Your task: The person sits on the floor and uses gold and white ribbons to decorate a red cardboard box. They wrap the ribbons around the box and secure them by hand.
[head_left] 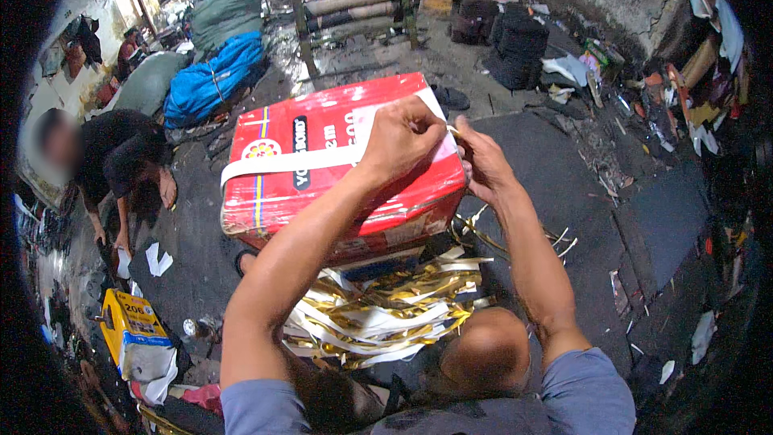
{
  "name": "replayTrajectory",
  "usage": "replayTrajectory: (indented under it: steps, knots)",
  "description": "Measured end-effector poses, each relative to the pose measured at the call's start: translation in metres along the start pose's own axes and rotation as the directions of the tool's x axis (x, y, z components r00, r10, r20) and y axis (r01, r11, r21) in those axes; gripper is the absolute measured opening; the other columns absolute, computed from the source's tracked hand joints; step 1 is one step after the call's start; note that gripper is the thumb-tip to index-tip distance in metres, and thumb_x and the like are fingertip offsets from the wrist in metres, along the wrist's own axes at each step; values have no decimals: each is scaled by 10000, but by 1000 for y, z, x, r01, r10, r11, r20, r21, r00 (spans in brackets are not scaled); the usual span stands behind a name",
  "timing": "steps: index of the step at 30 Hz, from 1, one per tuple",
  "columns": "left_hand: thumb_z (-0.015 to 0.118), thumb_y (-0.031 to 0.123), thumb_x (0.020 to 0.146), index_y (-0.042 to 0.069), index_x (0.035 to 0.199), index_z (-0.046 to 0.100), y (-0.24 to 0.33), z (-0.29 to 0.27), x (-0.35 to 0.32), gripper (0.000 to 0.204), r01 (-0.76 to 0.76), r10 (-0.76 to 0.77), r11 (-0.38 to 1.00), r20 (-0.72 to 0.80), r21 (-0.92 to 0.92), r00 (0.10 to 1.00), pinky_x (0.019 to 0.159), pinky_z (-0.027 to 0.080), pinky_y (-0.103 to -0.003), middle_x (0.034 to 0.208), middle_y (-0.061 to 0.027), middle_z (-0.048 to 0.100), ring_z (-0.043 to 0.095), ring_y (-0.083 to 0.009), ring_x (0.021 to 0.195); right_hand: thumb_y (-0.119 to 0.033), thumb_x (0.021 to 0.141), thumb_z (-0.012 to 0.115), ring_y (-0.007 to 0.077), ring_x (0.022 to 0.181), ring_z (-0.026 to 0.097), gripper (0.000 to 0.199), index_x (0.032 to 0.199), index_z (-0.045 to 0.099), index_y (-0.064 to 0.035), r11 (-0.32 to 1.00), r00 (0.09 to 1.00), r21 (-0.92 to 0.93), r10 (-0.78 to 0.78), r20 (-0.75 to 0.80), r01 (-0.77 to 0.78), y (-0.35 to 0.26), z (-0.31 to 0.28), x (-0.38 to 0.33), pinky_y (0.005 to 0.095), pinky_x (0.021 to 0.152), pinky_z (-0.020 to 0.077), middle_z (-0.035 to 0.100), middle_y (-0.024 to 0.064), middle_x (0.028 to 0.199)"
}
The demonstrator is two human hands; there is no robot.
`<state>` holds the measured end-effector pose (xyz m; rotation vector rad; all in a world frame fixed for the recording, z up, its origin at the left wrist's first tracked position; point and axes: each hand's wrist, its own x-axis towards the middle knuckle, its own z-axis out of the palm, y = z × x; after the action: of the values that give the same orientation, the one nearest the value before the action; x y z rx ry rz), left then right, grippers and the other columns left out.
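Note:
A large red cardboard box (322, 201) sits in front of me, tilted slightly toward the right. Across its top runs a white strap (290, 163), which reaches the right end of the box. My left hand (403, 138) lies over that end, its fingers pinched on the strap. Just beside it, at the box's right edge, my right hand (485, 159) has its fingers bent around what looks like the end of the same strap. The exact grip is partly hidden by the fingers. Below the box, near my knee, lies a bundle of gold and white strips (378, 314).
At the left another person (121, 153) crouches, reaching to the floor. A yellow and white package (137, 334) stands at lower left. Farther off are a blue wrapped bundle (213, 84), a rack of rolls (354, 8) and dark stacks (518, 44). Scraps line the right wall.

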<state>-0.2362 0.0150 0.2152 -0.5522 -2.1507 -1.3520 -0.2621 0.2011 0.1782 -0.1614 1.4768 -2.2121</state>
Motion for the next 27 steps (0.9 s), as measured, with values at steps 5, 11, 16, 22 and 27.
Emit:
replayTrajectory:
  steps: [5,11,16,22,27]
  knots:
    - [710,90,846,-17,828,751,4,4,3,115,-6,6,1000,11,-8,1000,662,532,-328,784,-119,694,668,-182,721,-651,1025,449,134,561,600,646,804,665,-84,755,968,-654,-185,-167,32,-66,6,19,305,475,474,637,43,700]
    - [724,51,833,-32,797,707,1,4,-2,92,54,-53,998,22,-12,998,620,496,-291,772,-85,682,610,-120,697,-316,1013,561,376,741,685,425,878,702,62,39,792,-993,-607,68,115,-33,12,60,479,737,523,692,279,811]
    - [739,66,853,-36,793,704,4,3,-4,123,128,-127,992,63,-15,990,636,521,-287,775,-69,688,636,-106,721,-278,1011,579,224,660,618,383,847,687,51,473,833,-855,-545,-93,214,-11,-3,61,426,655,489,664,196,709]
    - [728,24,871,-27,801,702,-5,0,-2,90,134,-131,990,66,-52,989,605,525,-267,787,-55,693,648,-100,704,-239,947,551,427,806,701,349,863,696,68,611,827,-739,-546,-132,286,57,-22,62,511,712,493,674,306,863]
    - [751,60,852,-5,850,755,-1,-2,3,65,158,-153,985,82,-66,985,646,532,-276,797,-65,718,662,-116,704,-213,959,529,422,807,707,334,888,727,47,597,826,-764,-541,-159,244,181,-101,76,516,716,506,684,301,856]
